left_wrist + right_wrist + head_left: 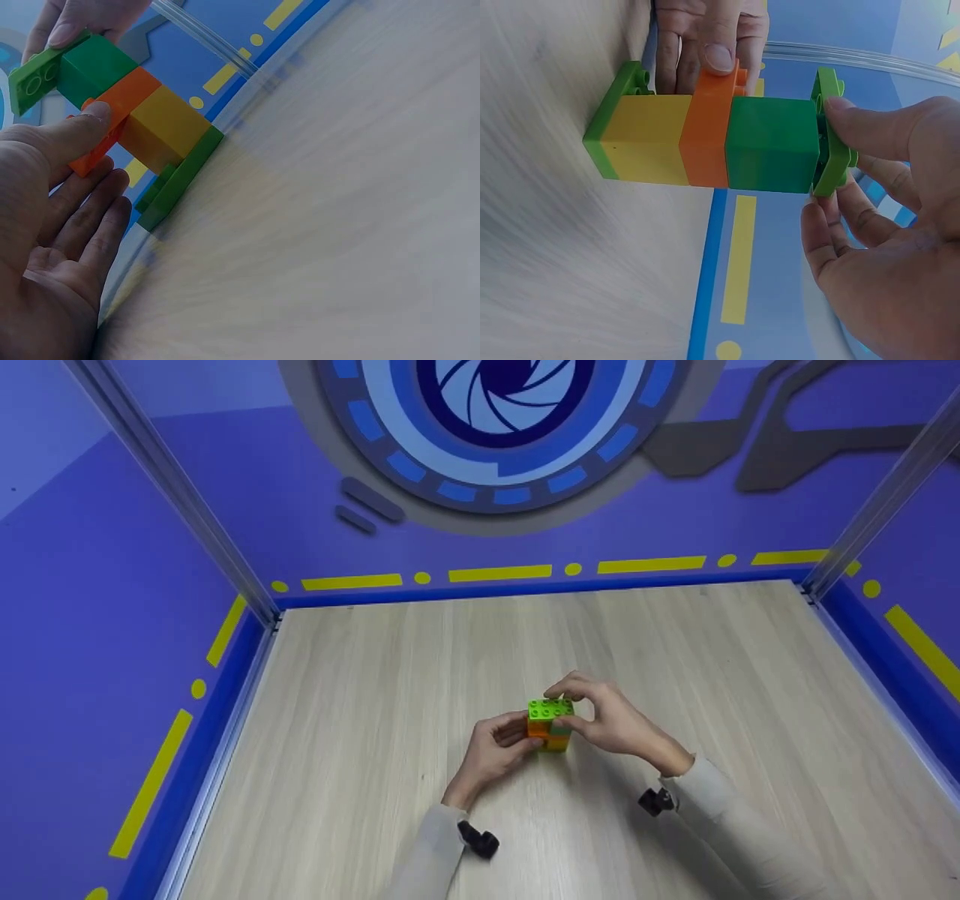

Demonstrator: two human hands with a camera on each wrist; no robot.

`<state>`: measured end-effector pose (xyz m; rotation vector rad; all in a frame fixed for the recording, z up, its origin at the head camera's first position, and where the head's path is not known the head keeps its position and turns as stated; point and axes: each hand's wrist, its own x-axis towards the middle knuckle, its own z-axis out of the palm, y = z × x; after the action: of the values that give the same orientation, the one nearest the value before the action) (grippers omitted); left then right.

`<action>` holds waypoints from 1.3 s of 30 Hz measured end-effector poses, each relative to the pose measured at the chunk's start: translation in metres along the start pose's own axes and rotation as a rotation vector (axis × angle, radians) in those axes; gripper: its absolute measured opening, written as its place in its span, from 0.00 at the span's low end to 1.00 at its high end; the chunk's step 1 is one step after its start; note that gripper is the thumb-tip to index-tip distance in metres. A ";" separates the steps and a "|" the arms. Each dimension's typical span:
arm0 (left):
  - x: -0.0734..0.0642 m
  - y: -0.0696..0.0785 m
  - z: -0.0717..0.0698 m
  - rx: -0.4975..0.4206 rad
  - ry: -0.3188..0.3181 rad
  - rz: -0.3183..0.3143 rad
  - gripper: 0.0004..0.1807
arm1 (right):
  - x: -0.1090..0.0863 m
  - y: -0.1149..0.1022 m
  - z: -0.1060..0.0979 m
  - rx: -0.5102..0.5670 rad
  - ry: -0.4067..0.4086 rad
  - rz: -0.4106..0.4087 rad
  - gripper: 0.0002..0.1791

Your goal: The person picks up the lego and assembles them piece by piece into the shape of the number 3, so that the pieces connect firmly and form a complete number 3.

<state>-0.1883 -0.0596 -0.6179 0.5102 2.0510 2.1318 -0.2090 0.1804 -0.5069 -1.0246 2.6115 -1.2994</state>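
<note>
A stack of toy building bricks stands on the table. From the bottom it has a light green plate [604, 142], a yellow brick [646, 141], an orange brick [705, 142] jutting to the left, and a dark green brick [771, 142]. My right hand [619, 718] pinches another light green plate [831, 142] at the top. That plate sits slightly tilted, with a narrow gap above the dark green brick. My left hand [491, 754] holds the jutting end of the orange brick, thumb [79, 135] on its side. The index finger is partly hidden behind it.
The pale wooden table [375, 675] spreads around the stack. Blue printed walls [480, 540] rise at the back and both sides, with metal corner posts [187, 502]. A small black device [480, 840] is strapped to each wrist.
</note>
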 end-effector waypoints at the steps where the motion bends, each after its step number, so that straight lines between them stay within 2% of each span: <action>1: 0.000 0.000 0.000 -0.002 -0.001 0.003 0.26 | 0.000 0.000 0.000 -0.001 0.000 0.001 0.19; 6: 0.000 -0.001 0.000 0.000 -0.005 0.011 0.25 | -0.002 0.002 0.001 0.010 0.009 0.003 0.19; 14: 0.001 0.000 0.000 0.024 0.007 -0.027 0.26 | -0.004 0.003 0.002 0.008 0.025 0.026 0.18; 20: 0.001 0.000 0.000 0.027 0.007 -0.023 0.25 | -0.004 0.003 0.003 0.027 0.031 0.035 0.18; 29: 0.001 0.000 0.000 0.023 0.000 0.001 0.26 | -0.005 0.004 0.005 0.006 0.058 -0.014 0.15; 39: 0.001 0.001 -0.001 0.029 0.000 0.000 0.26 | -0.006 0.005 0.007 -0.017 0.081 -0.042 0.15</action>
<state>-0.1892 -0.0600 -0.6170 0.5141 2.0844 2.1050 -0.2048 0.1818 -0.5165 -1.0570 2.6783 -1.3572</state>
